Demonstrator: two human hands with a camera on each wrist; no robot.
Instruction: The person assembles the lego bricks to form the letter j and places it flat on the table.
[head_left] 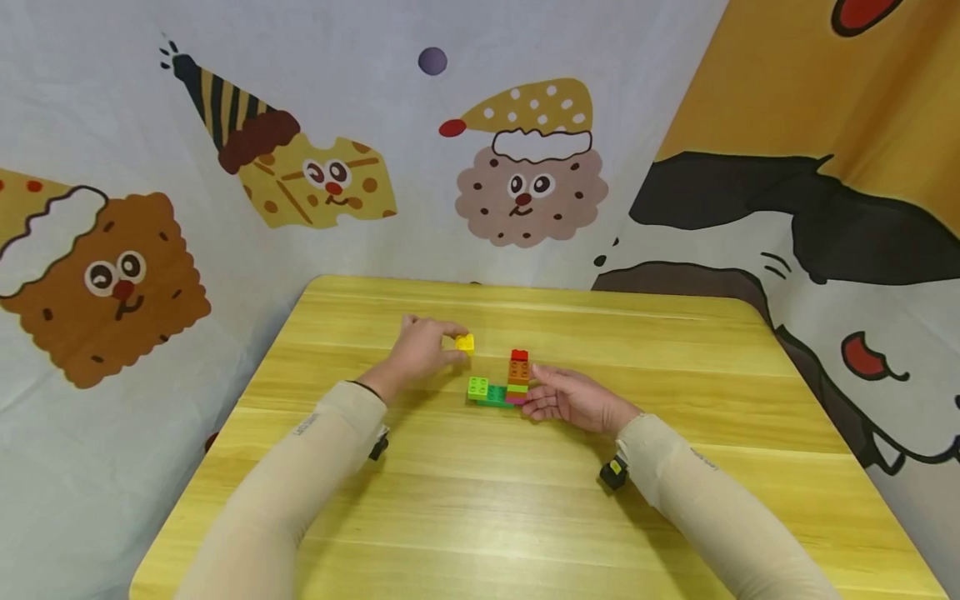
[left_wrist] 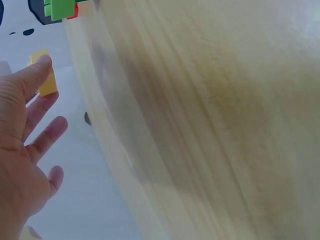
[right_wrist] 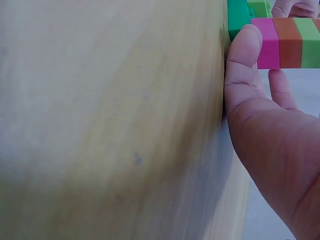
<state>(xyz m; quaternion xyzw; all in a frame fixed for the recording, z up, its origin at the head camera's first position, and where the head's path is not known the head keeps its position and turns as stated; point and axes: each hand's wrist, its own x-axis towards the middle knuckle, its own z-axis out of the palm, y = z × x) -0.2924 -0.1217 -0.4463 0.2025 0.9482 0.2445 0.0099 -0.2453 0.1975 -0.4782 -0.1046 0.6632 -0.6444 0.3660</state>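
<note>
My left hand [head_left: 422, 346] pinches a small yellow brick [head_left: 466, 343] between thumb and fingertips, above the table's far half. In the left wrist view the yellow brick [left_wrist: 48, 85] stands on edge in the grip, the other fingers spread apart. Right of it rises a tower of toy bricks [head_left: 518, 371], red on top, then orange and lime, with pink near the foot. A green base [head_left: 493, 395] runs left from the tower and carries a lime brick [head_left: 478, 387]. My right hand [head_left: 576, 400] rests beside the tower, a fingertip against the pink brick [right_wrist: 267, 44].
The build stands on a wooden table [head_left: 510, 508] whose far edge meets a cloth backdrop [head_left: 420, 250] with cartoon figures. Small black devices hang under both wrists, one by the right sleeve [head_left: 675, 467].
</note>
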